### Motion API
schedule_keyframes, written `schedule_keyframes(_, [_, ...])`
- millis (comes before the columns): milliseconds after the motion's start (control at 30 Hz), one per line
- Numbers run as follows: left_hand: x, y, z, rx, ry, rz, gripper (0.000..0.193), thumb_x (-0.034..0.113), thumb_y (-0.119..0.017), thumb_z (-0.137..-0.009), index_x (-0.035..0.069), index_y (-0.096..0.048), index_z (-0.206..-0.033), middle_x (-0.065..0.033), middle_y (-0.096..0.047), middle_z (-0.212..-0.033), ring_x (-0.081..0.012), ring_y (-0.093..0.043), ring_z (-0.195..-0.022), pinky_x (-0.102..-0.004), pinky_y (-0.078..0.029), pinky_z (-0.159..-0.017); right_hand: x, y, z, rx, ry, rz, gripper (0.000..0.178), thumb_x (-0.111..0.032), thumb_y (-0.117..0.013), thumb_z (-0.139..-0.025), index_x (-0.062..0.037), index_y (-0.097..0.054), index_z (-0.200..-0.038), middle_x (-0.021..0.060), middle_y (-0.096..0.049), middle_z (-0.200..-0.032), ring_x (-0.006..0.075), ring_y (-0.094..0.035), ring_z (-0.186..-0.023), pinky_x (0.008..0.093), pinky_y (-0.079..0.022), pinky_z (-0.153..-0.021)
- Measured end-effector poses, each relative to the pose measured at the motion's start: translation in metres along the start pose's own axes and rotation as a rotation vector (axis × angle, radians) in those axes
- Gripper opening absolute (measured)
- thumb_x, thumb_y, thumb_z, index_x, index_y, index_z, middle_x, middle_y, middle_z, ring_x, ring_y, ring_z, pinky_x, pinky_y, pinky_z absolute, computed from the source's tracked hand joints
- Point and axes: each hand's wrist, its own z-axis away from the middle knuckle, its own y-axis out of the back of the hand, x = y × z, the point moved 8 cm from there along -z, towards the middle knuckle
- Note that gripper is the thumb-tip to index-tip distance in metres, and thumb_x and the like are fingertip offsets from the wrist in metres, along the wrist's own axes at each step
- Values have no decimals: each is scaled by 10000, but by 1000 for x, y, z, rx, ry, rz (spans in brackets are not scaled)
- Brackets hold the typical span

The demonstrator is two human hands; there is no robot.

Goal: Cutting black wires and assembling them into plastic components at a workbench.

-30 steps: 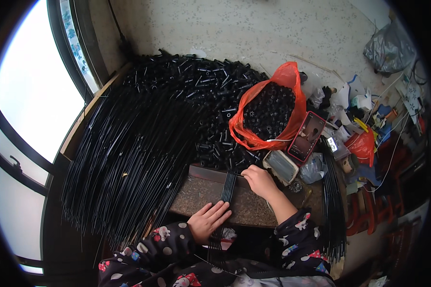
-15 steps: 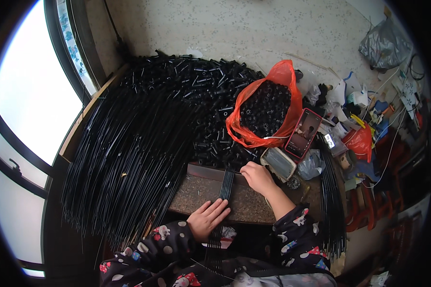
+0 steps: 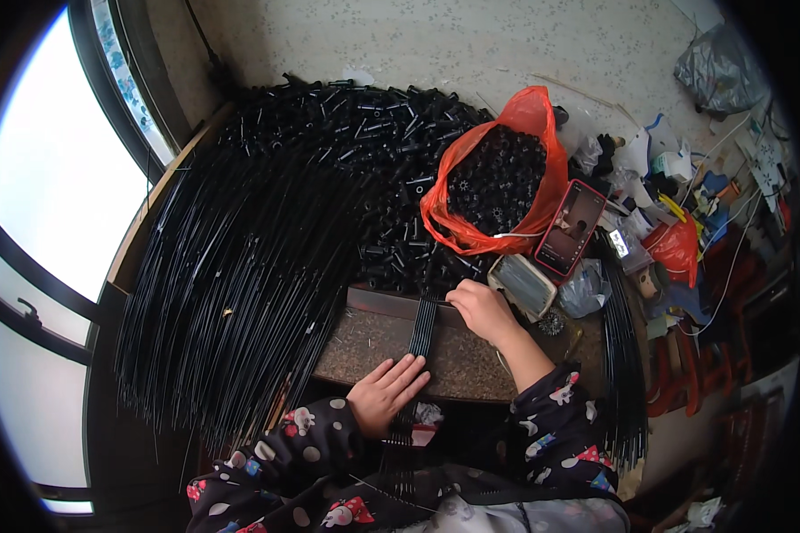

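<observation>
A narrow row of thin black rods (image 3: 425,327) lies side by side across the brown speckled tabletop (image 3: 356,354), running over the front edge toward my lap. My left hand (image 3: 388,393) rests flat at that edge, its fingers stretched out and their tips on the rods. Beside the rods' far end my right hand (image 3: 484,311) is closed in a pinch. What it holds is too small to make out. A low dark strip (image 3: 384,300) stands across the table there, with a heap of black tubular plastic pieces (image 3: 391,133) behind it.
Long black rods (image 3: 231,293) fan out at the left; another bunch (image 3: 624,373) hangs at the right. An orange-red plastic bag (image 3: 553,160) holds small black toothed parts. A phone (image 3: 571,227), a shallow tray (image 3: 523,286) and a clear bag (image 3: 583,293) crowd the right side.
The whole view has shifted slightly, so the table sits a little higher. Both hands keep nearly the same places and poses at the rods.
</observation>
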Motion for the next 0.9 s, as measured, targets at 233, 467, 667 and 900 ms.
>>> schedule_keyframes(233, [0, -5, 0, -19, -21, -46, 911, 390, -640, -631, 14, -245, -1361, -194, -217, -1424, -315, -225, -1323, -438, -206, -1054, 9, -8, 1, 28, -57, -95, 81, -63, -588, -760, -27, -613, -828, 106, -573, -782, 301, -582, -717, 350, -470, -636])
schedule_keyframes(467, [2, -3, -3, -13, -21, 2, 935, 401, -654, -625, 18, -234, -1367, -189, -200, -1431, -316, -211, -1327, -437, -197, -1058, -10, 7, 4, 165, 102, 213, 88, -140, -643, -711, -77, -616, -767, 56, -559, -758, 252, -546, -767, 353, -455, -668])
schedule_keyframes(667, [1, -1, 0, -37, -7, -48, 956, 399, -669, -612, 19, -227, -1369, -179, -199, -1434, -304, -210, -1329, -427, -194, -1061, 0, 27, 30, 165, 217, 306, 88, -72, -630, -697, -65, -629, -784, 41, -550, -744, 241, -554, -751, 340, -451, -650])
schedule_keyframes(900, [1, -6, 3, -32, -33, -74, 939, 412, -660, -623, 19, -239, -1365, -171, -214, -1432, -293, -228, -1322, -428, -204, -1056, 2, 23, 33, 11, -9, 56, 118, -58, -571, -754, -86, -641, -845, 66, -542, -762, 274, -580, -671, 357, -469, -575])
